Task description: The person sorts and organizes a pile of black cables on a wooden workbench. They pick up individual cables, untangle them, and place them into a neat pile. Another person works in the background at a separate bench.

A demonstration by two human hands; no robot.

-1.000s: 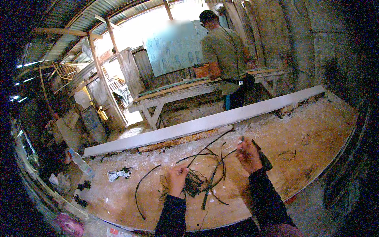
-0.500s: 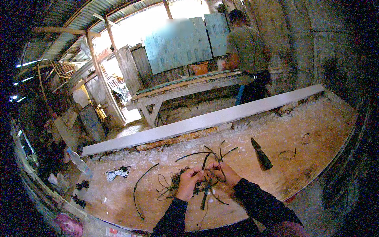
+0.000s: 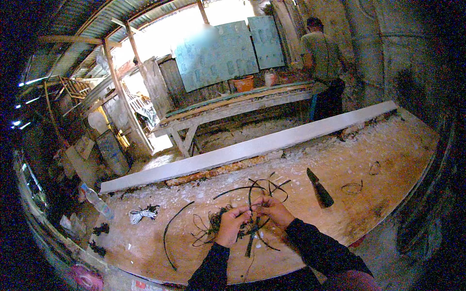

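My left hand [image 3: 231, 228] is closed, its thumb and fingertips pinching a bunch of thin black strips [image 3: 250, 195] over the wooden table. My right hand [image 3: 274, 212] is closed on the same bunch, its fingertips meeting the left ones. Strip ends fan out above and below the hands, and one curls in a loop above the right hand. A tangle of thin dark cord [image 3: 204, 232] lies beside and under my left hand. One long curved black strip [image 3: 167, 237] rests farther left. My fingers hide where the strips cross.
A dark tapered blade-like tool [image 3: 321, 193] and a thin cord loop [image 3: 352, 187] lie right. A white cord bundle [image 3: 141, 215] and a plastic bottle [image 3: 97, 201] are left. A long pale beam [image 3: 252, 148] borders the table's far side. A person [image 3: 321, 58] stands at the back bench.
My right hand has shifted slightly; a strip that ran past its fingers now loops above it. The person at the back has moved right.
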